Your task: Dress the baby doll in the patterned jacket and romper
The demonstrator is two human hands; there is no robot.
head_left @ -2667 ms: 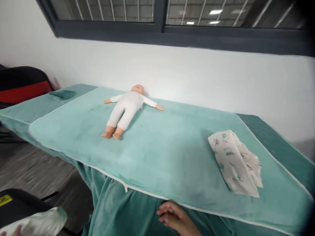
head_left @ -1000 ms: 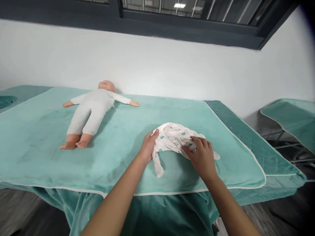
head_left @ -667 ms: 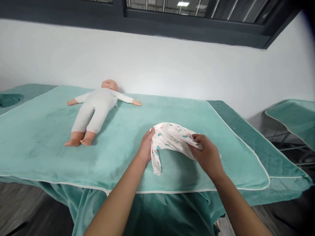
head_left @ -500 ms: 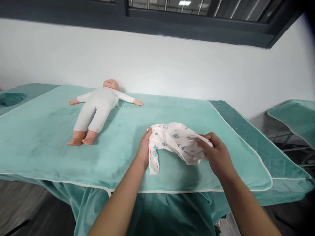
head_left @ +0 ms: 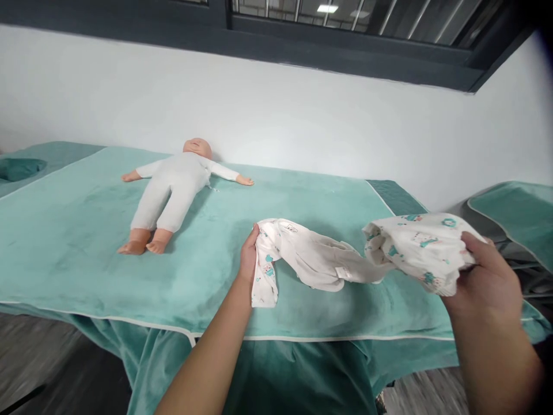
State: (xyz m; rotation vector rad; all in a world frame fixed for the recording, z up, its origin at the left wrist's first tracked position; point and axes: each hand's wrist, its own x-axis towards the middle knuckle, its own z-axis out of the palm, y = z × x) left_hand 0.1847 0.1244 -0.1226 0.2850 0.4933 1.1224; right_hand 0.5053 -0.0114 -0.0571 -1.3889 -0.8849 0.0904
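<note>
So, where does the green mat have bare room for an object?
Bare mat lies between the doll and left hand, and behind the printed clothing, toward the wall. The front right is crowded by clothing and right hand.

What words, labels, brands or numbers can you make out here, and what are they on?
No text is readable.
Dark print on the patterned white garment: too small and blurred.
Pale patch, perhaps a tag, farther along that garment: no lettering I can make out.

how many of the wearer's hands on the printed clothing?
2: left hand holding the printed clothing at its left end, right hand gripping the bunched right end. Some fingers are hidden.
</note>
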